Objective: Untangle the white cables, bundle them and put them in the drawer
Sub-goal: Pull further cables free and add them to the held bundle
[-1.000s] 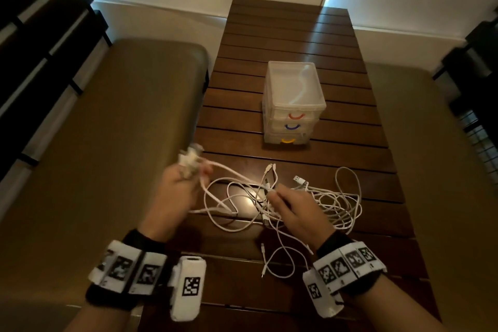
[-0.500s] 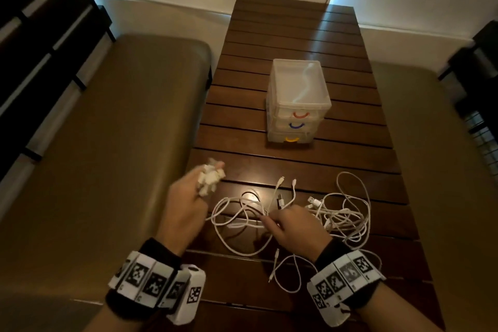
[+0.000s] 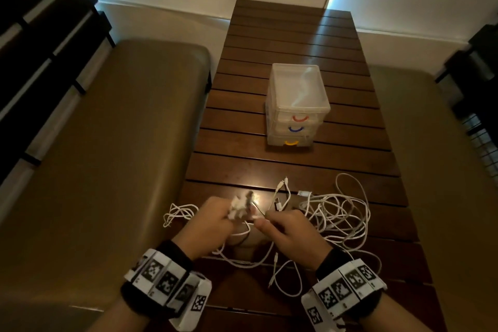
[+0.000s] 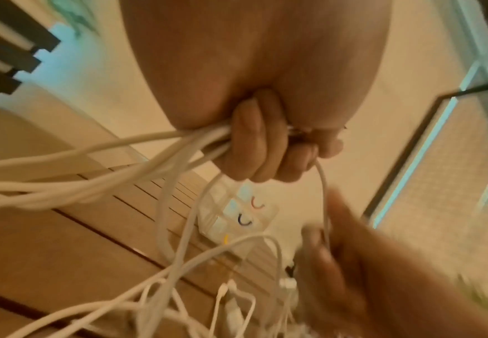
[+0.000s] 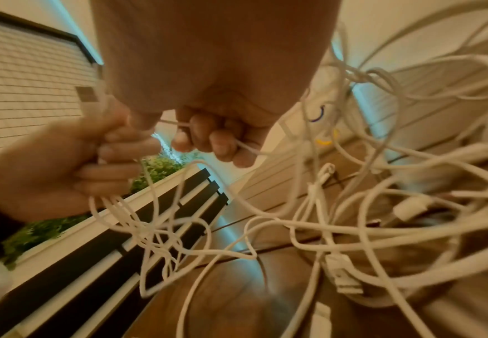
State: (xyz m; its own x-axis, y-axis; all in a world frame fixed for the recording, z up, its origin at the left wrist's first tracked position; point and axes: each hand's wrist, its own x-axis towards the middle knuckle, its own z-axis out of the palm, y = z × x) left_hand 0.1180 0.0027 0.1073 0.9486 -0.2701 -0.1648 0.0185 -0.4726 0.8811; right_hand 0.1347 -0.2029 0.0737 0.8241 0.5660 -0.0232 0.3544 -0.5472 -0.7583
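Observation:
A tangle of white cables (image 3: 336, 213) lies on the near end of the brown slatted table (image 3: 291, 38). My left hand (image 3: 213, 221) grips a bunch of several strands with plug ends sticking up from the fist; its curled fingers (image 4: 254, 151) close round the cables (image 4: 121, 160). My right hand (image 3: 285, 229) sits close beside it and pinches a single thin strand (image 5: 248, 147) between its fingers (image 5: 208, 137). The translucent three-drawer box (image 3: 296, 105) stands further up the table, all drawers closed, with red, blue and yellow handles.
Tan padded benches (image 3: 107, 156) run along both sides of the table. Dark slatted furniture (image 3: 40, 35) stands at the far left and another dark piece (image 3: 482, 75) at the far right. Loose plug ends (image 3: 304, 193) lie between the tangle and the drawer box.
My left hand has moved right and nearer with its bunch of cable ends, meeting the right hand. A cable loop now trails to its left. The view has shifted slightly.

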